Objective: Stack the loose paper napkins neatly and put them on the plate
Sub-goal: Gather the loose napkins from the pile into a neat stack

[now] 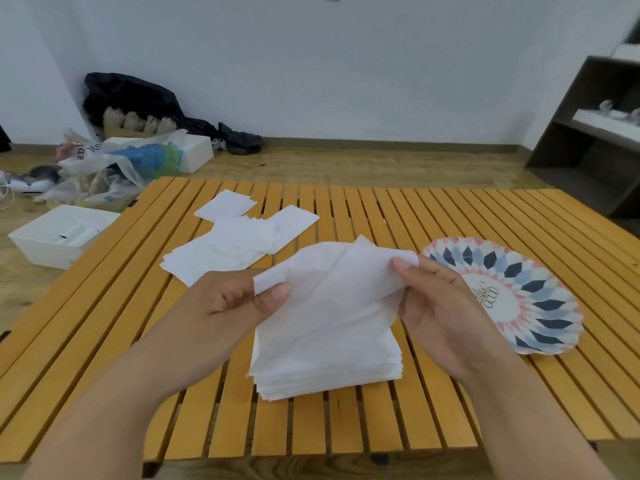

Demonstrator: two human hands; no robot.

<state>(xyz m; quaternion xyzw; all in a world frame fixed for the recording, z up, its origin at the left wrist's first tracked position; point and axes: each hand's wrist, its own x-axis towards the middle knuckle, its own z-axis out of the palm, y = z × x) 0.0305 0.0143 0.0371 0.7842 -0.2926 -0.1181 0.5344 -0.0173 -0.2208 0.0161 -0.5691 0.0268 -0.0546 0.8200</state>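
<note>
My left hand [228, 299] and my right hand [440, 306] each pinch a far corner of one white paper napkin [332, 282], held just above a neat stack of napkins [329, 372] in the middle of the slatted wooden table [381, 427]. Several loose napkins [239, 237] lie spread out farther back on the table, left of centre. The patterned plate [540, 292], with blue, pink and white diamonds, rests on the table to the right of my right hand and holds nothing.
A white open box [59, 233] sits on the floor beside the table's left edge. Plastic bags, another white box [194, 150] and dark clothing lie on the floor beyond. A dark shelf unit [588, 133] stands at the right wall.
</note>
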